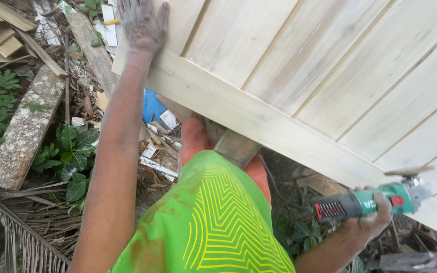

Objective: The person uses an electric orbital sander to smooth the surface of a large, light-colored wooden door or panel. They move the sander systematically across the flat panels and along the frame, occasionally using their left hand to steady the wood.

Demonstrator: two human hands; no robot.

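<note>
Pale wooden panel [304,76], tilted across the upper right. Left hand [141,23] flat on its upper corner, grip spread apart. Right hand [373,217] clamped round green angle grinder [375,199], just below the panel's lower edge. Scrap planks [24,126] and leaves at left.
</note>
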